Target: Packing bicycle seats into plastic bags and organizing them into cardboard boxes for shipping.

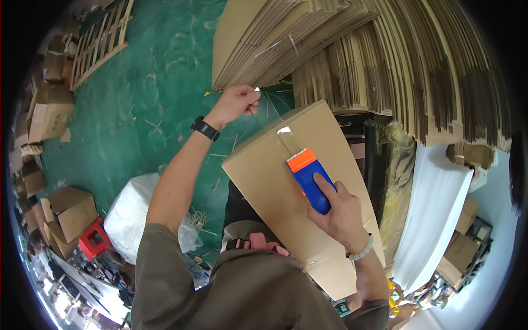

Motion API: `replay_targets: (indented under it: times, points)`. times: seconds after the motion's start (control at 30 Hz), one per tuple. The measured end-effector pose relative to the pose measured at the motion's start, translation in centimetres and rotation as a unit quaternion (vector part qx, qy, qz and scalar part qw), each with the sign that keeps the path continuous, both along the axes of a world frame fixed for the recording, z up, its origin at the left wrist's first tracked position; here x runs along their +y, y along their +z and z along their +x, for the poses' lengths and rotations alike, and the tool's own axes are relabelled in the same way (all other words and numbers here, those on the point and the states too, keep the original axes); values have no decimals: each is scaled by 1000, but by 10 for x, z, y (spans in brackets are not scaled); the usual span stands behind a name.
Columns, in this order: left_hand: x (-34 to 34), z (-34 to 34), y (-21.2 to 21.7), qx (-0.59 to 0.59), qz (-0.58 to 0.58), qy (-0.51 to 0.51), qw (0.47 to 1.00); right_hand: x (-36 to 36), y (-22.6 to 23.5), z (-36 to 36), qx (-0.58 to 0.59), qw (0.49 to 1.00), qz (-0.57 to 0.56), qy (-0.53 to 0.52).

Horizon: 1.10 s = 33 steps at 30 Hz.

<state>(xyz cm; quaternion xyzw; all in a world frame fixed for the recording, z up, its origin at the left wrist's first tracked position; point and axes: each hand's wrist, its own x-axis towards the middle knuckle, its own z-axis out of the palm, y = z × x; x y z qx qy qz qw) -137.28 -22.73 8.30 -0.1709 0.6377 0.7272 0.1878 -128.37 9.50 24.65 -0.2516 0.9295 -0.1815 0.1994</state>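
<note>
A closed brown cardboard box lies slantwise before me, with a seam along its top and shiny bits of clear tape near its far end. My right hand grips a blue handheld tool with an orange head and a toothed metal edge. That toothed edge is over the seam; whether it touches the cardboard I cannot tell. Beyond the box's far left edge, my left hand is closed, fingertips pinching a thin clear strip that curves toward the box. A small white bit shows at those fingertips.
Stacks of flat cardboard stand beyond the box and to the right. A white sheet roll leans at right. On the left are a white plastic bag, a red stool, cartons and a wooden pallet on green floor.
</note>
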Motion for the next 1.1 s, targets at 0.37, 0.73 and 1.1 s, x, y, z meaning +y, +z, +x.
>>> replay_targets:
  times: [0.37,0.73,1.1]
  points:
    - [49,12,-55,45,-480,-156,862,-3,-10,-24,-5,994,92,51]
    - [73,2,-27,46,-117,-271,955,-11,-9,-28,-57,994,92,36]
    - [122,-23,23,178,-440,-195,858,-13,-15,-52,-49,995,88,20]
